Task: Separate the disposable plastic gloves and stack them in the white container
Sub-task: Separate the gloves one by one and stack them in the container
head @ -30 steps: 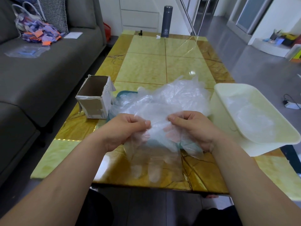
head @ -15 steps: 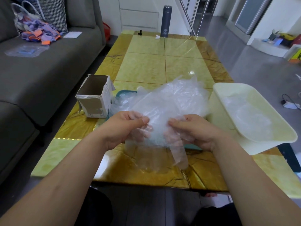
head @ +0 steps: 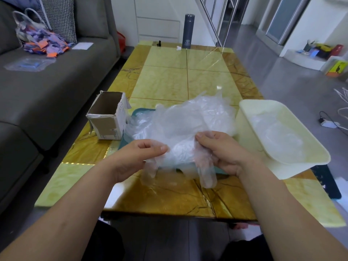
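Note:
A crumpled heap of clear plastic gloves [head: 184,117] lies on a teal tray [head: 140,113] in the middle of the table. My left hand [head: 137,157] and my right hand [head: 220,151] each pinch clear glove film just in front of the heap, the two pieces pulled a little apart. Glove fingers [head: 207,176] hang down from my right hand, and shorter ones droop under my left. The white container [head: 318,155] stands tilted at the right with several flattened clear gloves [head: 278,134] inside.
An open cardboard box [head: 107,117] stands left of the tray. A dark flask [head: 187,31] is at the table's far end. A grey sofa [head: 47,87] runs along the left. Cables and a charger [head: 327,123] lie on the floor at right.
The glove film that hung flat between my hands has bunched and split toward each hand. My hands have drawn slightly apart and risen a little above the table edge.

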The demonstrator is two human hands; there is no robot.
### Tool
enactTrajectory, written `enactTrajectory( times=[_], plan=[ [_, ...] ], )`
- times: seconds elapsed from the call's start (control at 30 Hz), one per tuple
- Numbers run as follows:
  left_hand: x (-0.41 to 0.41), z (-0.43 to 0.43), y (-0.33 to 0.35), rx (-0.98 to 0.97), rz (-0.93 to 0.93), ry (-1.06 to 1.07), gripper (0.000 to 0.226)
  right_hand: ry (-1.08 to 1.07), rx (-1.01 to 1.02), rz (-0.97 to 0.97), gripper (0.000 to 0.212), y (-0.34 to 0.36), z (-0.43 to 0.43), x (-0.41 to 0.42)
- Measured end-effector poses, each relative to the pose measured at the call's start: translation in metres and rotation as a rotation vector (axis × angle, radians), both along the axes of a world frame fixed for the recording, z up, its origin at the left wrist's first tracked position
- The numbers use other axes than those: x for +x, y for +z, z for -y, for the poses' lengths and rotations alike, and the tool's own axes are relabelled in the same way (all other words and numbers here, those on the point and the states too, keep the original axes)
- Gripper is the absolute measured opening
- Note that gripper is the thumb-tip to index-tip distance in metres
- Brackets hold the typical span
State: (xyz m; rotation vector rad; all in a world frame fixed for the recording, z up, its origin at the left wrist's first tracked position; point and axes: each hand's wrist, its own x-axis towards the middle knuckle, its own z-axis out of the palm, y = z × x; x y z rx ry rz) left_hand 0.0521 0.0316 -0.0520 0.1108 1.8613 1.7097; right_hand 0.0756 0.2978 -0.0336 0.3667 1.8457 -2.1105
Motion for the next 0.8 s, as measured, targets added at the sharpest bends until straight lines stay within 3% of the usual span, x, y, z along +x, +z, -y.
enactTrajectory(
  times=[0.13, 0.37, 0.67, 0.8],
  plan=[
    [0.005, -0.017, 0.002, 0.172, -0.006, 0.094, 0.033, -0.003, -0.077, -0.02, 0.014, 0.016, 0.0, 0.003],
    [-0.006, -0.081, 0.053, 0.273, 0.059, 0.191, 0.007, -0.125, 0.149, -0.046, 0.027, 0.073, -0.041, -0.001],
    [-0.022, -0.229, 0.076, 0.253, 0.204, 0.086, 0.01, -0.339, 0.44, 0.051, 0.015, 0.104, -0.157, 0.0],
    [-0.014, -0.254, 0.08, 0.048, 0.023, 0.12, 0.032, -0.367, 0.7, 0.092, 0.013, 0.103, -0.194, 0.007]
  ],
)
